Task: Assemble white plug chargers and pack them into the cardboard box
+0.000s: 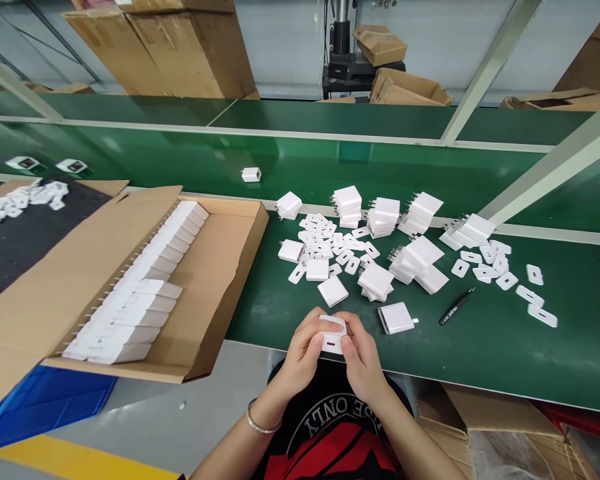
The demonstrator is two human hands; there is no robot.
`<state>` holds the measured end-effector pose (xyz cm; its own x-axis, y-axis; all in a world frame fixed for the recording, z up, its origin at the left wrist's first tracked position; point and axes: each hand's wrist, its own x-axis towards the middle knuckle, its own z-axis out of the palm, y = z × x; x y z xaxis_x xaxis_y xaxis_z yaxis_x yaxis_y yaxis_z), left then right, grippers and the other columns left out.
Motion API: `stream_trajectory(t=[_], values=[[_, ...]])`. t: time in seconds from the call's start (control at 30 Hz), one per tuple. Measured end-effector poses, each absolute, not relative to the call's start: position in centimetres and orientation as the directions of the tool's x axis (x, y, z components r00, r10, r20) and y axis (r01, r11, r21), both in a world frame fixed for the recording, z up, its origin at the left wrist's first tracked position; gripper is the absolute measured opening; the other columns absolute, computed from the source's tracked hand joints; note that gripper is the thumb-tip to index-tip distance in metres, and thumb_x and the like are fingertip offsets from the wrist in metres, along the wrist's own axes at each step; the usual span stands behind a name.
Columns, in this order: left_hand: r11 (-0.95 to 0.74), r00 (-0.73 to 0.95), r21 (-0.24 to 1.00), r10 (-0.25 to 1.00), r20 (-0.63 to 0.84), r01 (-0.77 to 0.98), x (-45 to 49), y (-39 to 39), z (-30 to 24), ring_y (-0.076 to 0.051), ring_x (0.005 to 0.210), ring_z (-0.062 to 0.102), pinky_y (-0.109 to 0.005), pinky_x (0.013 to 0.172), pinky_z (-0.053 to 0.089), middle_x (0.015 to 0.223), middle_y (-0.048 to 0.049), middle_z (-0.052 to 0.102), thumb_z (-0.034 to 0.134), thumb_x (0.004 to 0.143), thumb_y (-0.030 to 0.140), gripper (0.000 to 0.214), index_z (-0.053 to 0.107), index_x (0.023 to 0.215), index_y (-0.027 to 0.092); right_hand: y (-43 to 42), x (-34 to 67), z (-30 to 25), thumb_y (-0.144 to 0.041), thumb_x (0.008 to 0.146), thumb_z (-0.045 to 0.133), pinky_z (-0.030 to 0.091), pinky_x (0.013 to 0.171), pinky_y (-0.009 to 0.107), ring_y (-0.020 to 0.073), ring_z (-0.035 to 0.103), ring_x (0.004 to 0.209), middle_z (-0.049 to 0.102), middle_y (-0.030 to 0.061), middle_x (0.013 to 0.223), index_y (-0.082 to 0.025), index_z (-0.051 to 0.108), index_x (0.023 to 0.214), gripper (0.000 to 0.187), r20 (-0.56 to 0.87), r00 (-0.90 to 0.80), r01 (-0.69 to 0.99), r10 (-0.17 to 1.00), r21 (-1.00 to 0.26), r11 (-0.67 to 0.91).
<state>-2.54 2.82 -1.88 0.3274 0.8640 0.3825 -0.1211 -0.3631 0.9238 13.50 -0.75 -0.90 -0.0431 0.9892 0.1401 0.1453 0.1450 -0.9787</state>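
Note:
Between my two hands, at the front edge of the green table (480, 353), is a white charger (333, 343) with a dark port facing me. My left hand (305, 350) grips its left side, one finger lying across the top. My right hand (363, 360) holds the right side, thumb near the port end. Just beyond lie single white chargers (333, 291) and a heap of small white slotted plates (320, 240). Stacks of white chargers with prongs (420, 257) stand farther right. Another charger (396, 318) lies right of my hands, near black tweezers (457, 307).
On the left an open cardboard box (225, 293) holds a row of white chargers (145, 287). More slotted plates (505, 280) lie at the right. One charger (251, 175) sits on the green conveyor belt (300, 160) behind a metal rail. A slanted post (555, 163) rises at the right.

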Motion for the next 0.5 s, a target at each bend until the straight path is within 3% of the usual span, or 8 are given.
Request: stream_trajectory(t=[0.17, 0.27, 0.4, 0.5], values=[[-0.294, 0.284, 0.943, 0.901, 0.328, -0.157, -2.3, 2.4, -2.3, -0.019, 0.087, 0.057, -0.029, 0.076, 0.046, 0.098, -0.0068, 0.061, 0.037, 0.117, 0.053, 0.051, 0.078, 0.121, 0.022, -1.2, 13.7, -1.2, -0.049, 0.114, 0.049, 0.045, 0.062, 0.027, 0.016, 0.059, 0.072, 0.062, 0.0001, 0.083, -0.021, 0.06, 0.135, 0.037, 0.18, -0.071, 0.181, 0.981, -0.965, 0.19], [-0.096, 0.292, 0.981, 0.946, 0.143, -0.171, -2.4, 2.3, -2.3, -0.021, 0.091, 0.06, -0.032, 0.081, 0.05, 0.107, -0.0085, 0.063, 0.029, 0.116, 0.061, 0.059, 0.069, 0.14, 0.024, -1.5, 13.8, -1.5, -0.048, 0.113, 0.051, 0.046, 0.064, 0.028, 0.0156, 0.057, 0.074, 0.068, 0.0042, 0.101, -0.022, 0.056, 0.142, 0.04, 0.235, -0.056, 0.2, 0.971, -0.95, 0.241], [0.156, 0.289, 0.964, 0.953, -0.09, -0.216, -2.4, 2.4, -1.6, -0.019, 0.092, 0.061, -0.031, 0.084, 0.05, 0.114, -0.0073, 0.064, 0.038, 0.113, 0.066, 0.058, 0.062, 0.148, 0.026, -1.2, 14.0, -1.4, -0.047, 0.113, 0.054, 0.051, 0.071, 0.029, 0.0171, 0.061, 0.085, 0.066, 0.0097, 0.127, -0.026, 0.05, 0.154, 0.046, 0.291, -0.079, 0.266, 0.953, -0.915, 0.302], [0.277, 0.323, 0.902, 0.932, -0.167, -0.331, -2.2, 2.3, -0.7, -0.02, 0.097, 0.062, -0.03, 0.089, 0.05, 0.117, -0.0074, 0.067, 0.048, 0.109, 0.072, 0.061, 0.062, 0.147, 0.026, -0.9, 14.3, -1.2, -0.045, 0.115, 0.05, 0.054, 0.074, 0.03, 0.0198, 0.064, 0.093, 0.065, 0.0095, 0.123, -0.029, 0.048, 0.16, 0.048, 0.282, -0.138, 0.333, 0.949, -0.89, 0.312]])
